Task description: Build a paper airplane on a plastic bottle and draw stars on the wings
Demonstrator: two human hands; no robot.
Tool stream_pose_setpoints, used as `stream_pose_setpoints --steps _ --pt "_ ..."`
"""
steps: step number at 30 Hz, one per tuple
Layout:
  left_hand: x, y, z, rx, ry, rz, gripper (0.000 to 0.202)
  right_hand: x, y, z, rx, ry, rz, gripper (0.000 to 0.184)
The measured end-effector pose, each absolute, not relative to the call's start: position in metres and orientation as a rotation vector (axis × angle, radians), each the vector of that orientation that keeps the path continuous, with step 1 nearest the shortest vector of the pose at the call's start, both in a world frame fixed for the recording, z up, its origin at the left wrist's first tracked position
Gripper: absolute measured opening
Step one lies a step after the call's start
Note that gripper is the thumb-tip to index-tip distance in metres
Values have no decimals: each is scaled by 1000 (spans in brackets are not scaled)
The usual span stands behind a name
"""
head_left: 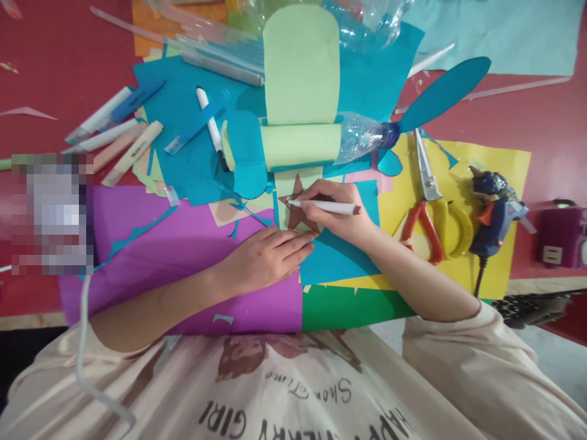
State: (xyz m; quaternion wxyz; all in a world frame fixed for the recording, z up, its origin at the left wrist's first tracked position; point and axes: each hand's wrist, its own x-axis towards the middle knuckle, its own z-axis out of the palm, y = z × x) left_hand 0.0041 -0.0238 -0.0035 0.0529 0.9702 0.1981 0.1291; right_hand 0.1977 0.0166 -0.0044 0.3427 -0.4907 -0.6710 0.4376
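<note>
My right hand (337,205) grips a white marker (329,208) with a brown end, its tip on a brown star (296,217) coloured on a pale green paper piece (283,223). Flat beside the star lies my left hand (268,256), fingers stretched and resting on the paper's lower edge. Just beyond the hands is a paper plane built on a plastic bottle (362,137), its body wrapped in pale green paper (300,146). One pale green wing (301,64) points away from me. A blue paper propeller (444,91) sits at the bottle cap.
Scissors (428,183) with red and yellow handles and a blue glue gun (495,214) lie on yellow paper (516,183) at right. Several markers (132,153) lie at left, near a blurred-out object (57,214) and a white cable (85,330). Purple paper (132,244) covers the near left.
</note>
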Motion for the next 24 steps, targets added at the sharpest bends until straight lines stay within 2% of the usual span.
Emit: stream_pose_setpoints --steps 24 --pt "3 -25 -4 2920 610 356 28 200 17 -2 -1238 -1776 1196 17"
